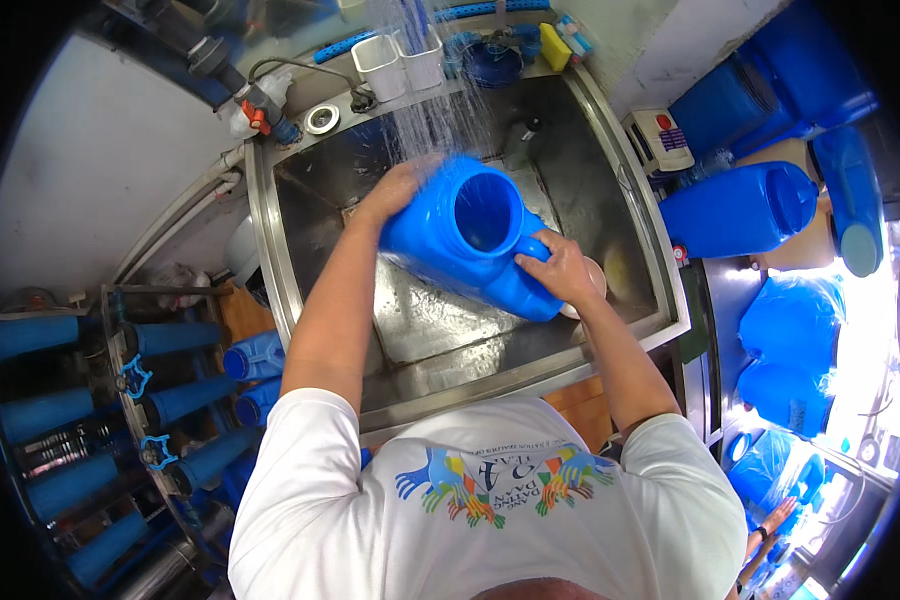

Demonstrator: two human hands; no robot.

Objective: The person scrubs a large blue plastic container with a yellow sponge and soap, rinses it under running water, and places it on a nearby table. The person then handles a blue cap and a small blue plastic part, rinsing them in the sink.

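Observation:
A blue plastic water jug (450, 247) is tilted over a stainless steel sink (442, 315), its wide round mouth uncapped. My right hand (559, 266) grips the jug's handle. Against the jug's far left side lies my left hand (401, 187), its fingers partly hidden by spray and by the jug. Water (439, 112) showers down from above the sink's back edge onto the jug and around my left hand. Beside my right hand, a pale round bowl-like item (594, 279) is partly covered. A dark-capped bottle (525, 139) stands at the back of the sink.
White plastic containers (381, 67), a yellow sponge (554, 47) and a drain strainer (322, 119) sit along the back ledge. A red-handled valve (255, 117) is at back left. Blue jugs (735, 214) stand at right. Racked blue cylinders (184, 401) are at left. Another person's hand (780, 514) shows lower right.

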